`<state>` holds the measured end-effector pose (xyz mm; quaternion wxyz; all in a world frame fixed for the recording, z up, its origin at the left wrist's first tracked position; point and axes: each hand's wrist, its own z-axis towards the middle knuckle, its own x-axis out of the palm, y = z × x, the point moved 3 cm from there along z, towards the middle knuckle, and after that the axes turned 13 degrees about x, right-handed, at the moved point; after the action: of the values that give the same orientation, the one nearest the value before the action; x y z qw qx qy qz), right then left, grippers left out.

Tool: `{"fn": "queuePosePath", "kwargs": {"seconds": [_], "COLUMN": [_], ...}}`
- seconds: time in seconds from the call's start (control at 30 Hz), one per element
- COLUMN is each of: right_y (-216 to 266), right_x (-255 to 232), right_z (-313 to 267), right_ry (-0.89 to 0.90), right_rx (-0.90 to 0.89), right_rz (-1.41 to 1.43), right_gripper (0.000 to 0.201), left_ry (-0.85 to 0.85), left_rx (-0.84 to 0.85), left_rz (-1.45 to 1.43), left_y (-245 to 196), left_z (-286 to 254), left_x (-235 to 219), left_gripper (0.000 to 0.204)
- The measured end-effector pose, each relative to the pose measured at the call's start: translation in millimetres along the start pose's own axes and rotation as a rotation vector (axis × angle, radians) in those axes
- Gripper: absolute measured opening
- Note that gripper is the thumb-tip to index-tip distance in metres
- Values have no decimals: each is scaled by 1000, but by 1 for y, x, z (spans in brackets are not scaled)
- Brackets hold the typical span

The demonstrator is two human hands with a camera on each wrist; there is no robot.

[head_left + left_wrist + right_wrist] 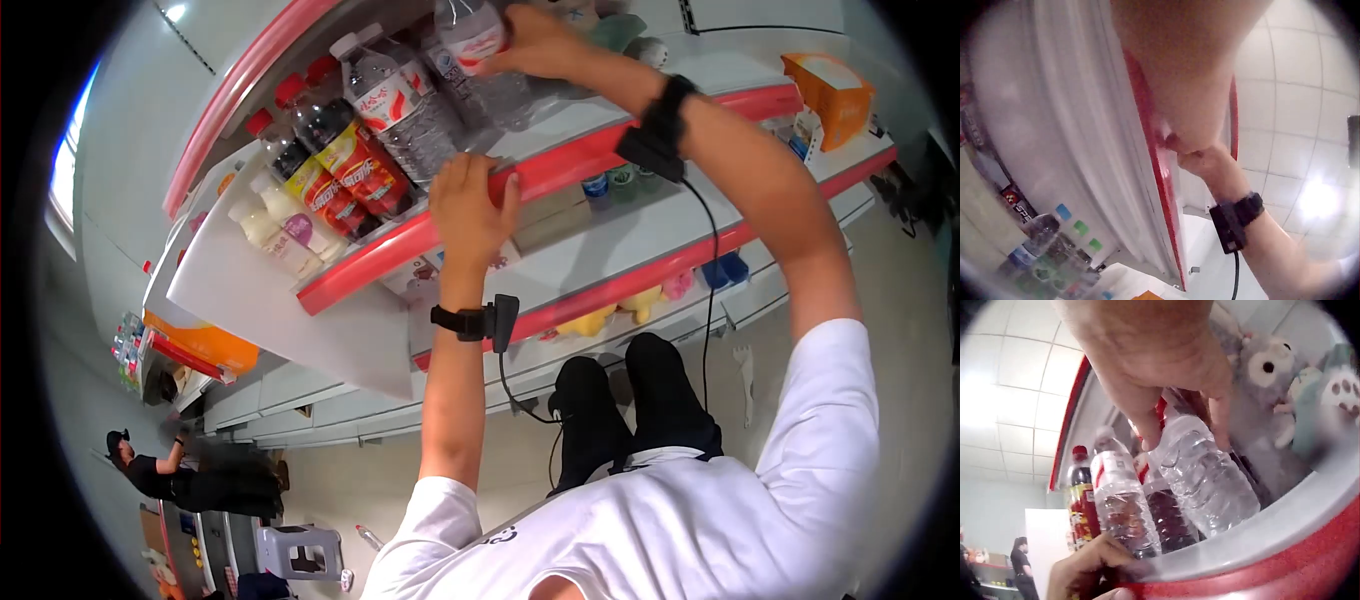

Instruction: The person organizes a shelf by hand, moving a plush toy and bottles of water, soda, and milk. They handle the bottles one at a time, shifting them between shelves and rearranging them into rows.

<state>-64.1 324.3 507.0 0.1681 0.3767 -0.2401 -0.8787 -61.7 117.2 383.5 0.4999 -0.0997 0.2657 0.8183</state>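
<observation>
Right hand [543,45] pinches water bottle [492,70], left hand [468,218] grips shelf front edge [370,266]; looks like positioning step, next move likely needs bottle base steady before release.

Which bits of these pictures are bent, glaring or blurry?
Head view: the upper red rail curves, dark borders close in, and a bright patch glares at left; left wrist view: a ceiling light glares, and the near left hand looks soft; right wrist view: the ceiling washes out at left, and the red shelf edge bows.
</observation>
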Motion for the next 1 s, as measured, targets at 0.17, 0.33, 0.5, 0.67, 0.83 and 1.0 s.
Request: {"fn": "queuePosePath", "kwargs": {"seconds": [0.17,0.33,0.5,0.67,0.83,1.0], "right_y": [-1,-75,-157,-268,-360,-309], "right_x": [-97,-163,-74,-11,2,50], "right_z": [-117,-272,-339,-293,-206,-234], "right_ry": [-118,-142,35,-35,-321,68], "right_rx": [-333,11,481,332,261,622], "right_rz": [647,59,342,220,165,-299], "right_gripper": [44,86,71,49,33,94], "left_ry": [27,16,43,68,60,66], "left_rx": [-38,11,15,14,15,-5], "left_rz": [-30,0,21,40,24,42], "left_y": [-4,0,-2,-5,-3,-3], "left_z": [2,1,-1,1,0,4], "left_x": [-3,4,4,3,4,5], "left_gripper": [24,26,26,27,26,26]}}
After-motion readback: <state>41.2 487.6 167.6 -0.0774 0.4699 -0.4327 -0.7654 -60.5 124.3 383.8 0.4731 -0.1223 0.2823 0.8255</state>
